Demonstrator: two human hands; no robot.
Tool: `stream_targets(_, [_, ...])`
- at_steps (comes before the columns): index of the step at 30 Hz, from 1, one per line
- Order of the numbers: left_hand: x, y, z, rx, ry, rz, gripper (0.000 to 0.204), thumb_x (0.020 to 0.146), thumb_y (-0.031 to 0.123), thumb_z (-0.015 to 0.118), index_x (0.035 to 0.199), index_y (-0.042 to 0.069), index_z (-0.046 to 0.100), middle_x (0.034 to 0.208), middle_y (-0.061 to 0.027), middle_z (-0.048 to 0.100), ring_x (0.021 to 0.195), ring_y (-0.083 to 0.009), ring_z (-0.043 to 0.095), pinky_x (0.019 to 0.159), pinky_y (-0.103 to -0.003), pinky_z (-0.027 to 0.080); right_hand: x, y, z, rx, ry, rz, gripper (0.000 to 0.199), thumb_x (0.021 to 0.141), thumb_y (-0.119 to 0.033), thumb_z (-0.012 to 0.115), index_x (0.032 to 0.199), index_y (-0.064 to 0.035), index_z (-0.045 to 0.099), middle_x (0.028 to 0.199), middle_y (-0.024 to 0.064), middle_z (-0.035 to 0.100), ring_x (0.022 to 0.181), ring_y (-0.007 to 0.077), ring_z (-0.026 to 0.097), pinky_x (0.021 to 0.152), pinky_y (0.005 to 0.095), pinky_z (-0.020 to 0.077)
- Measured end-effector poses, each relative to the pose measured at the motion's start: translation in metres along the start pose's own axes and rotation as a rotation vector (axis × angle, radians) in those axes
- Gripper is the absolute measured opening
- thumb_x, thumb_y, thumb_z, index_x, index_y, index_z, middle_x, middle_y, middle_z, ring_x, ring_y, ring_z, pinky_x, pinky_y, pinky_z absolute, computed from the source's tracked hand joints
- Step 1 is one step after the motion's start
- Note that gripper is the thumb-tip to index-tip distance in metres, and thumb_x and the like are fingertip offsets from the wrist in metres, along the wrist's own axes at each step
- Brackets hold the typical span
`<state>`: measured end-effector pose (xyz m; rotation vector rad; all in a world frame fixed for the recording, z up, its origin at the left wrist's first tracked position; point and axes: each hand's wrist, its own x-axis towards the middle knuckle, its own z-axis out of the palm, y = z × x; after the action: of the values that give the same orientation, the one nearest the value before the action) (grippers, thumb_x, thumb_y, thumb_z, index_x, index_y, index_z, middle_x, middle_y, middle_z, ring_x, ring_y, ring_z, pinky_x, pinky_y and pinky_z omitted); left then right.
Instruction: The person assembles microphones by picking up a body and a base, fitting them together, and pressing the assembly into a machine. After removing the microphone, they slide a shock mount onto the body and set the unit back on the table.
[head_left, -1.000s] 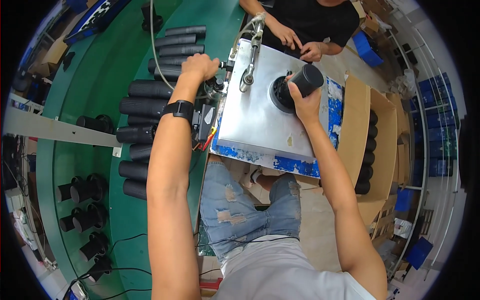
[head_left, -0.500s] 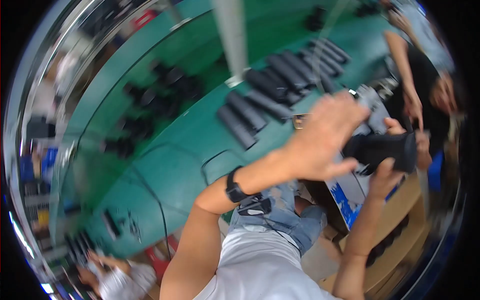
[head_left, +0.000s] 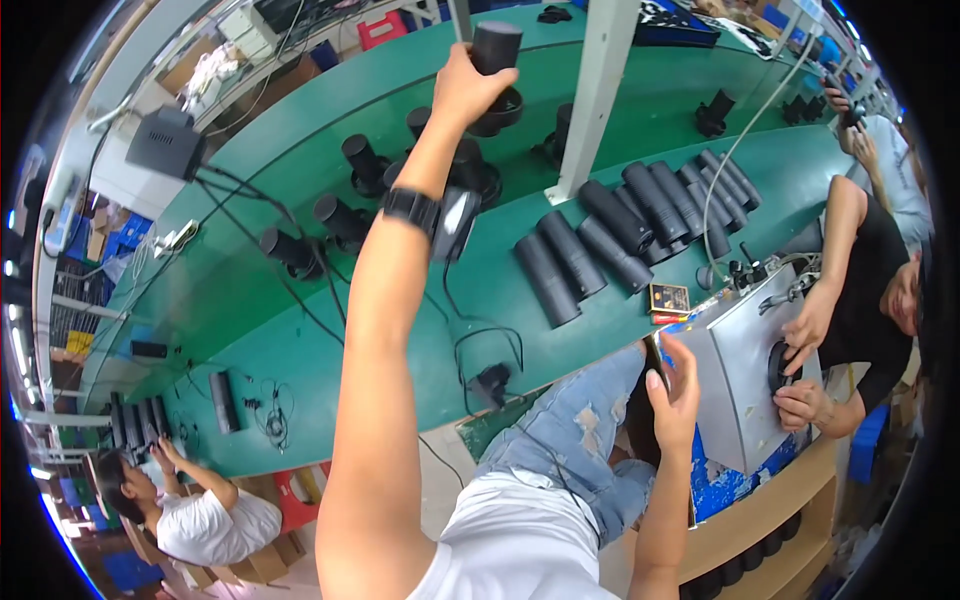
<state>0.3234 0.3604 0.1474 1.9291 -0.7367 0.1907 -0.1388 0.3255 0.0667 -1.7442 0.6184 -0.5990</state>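
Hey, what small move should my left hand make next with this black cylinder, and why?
Probably ease the black cylinder down until it sits steady on the green surface, because your left hand grips it over that surface, with similar flanged black parts sitting nearby. I can't tell whether it's already touching.

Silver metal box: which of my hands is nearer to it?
Right. Your right hand is just left of the silver metal box; your left hand is farther off, over the green bench, gripping a black cylinder.
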Motion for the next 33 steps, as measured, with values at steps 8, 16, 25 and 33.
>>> stream_targets(8, [0.032,-0.081,0.088,0.322,-0.136,-0.313,0.081,0.058,0.038,0.083,0.12,0.0,0.048,0.114,-0.0231,0.062,0.107,-0.0371,0.061,0.09,-0.044,0.05,-0.045,0.019,-0.024,-0.008,0.227,0.286,0.046,0.083,-0.009,0.062,0.126,-0.0027,0.047,0.128,0.0116,0.054,0.123,0.0209,0.048,0.101,0.0334,0.0366])
stream_targets(16, [0.007,-0.076,0.096,0.351,0.074,0.055,0.07,0.076,0.043,0.07,0.124,-0.002,0.046,0.118,-0.023,0.056,0.11,-0.0336,0.056,0.091,-0.043,0.046,-0.019,0.041,0.006,0.042,0.102,0.265,0.043,0.083,-0.002,0.062,0.125,-0.0025,0.049,0.124,0.0102,0.057,0.118,0.019,0.053,0.095,0.0306,0.0421])
stream_targets(25, [-0.217,-0.046,0.033,-0.299,-0.294,-0.209,0.03,0.086,0.021,0.065,0.107,0.001,0.059,0.096,-0.01,0.068,0.085,-0.0164,0.065,0.073,-0.032,0.051,0.067,0.08,0.121,-0.837,-0.088,0.032,0.053,0.071,-0.025,0.077,0.113,-0.0015,0.054,0.107,0.0173,0.061,0.098,0.0352,0.06,0.082,0.0399,0.0504])
stream_targets(33, [-0.288,-0.006,0.041,-0.667,-0.614,-0.665,0.075,0.09,0.036,0.063,0.142,-0.002,0.026,0.12,-0.0172,0.057,0.104,-0.0228,0.059,0.087,-0.034,0.049,0.019,0.052,0.092,-0.323,0.192,-0.111,0.064,0.067,-0.024,0.083,0.12,-0.0008,0.054,0.106,0.0179,0.06,0.096,0.0297,0.06,0.08,0.0354,0.0489])
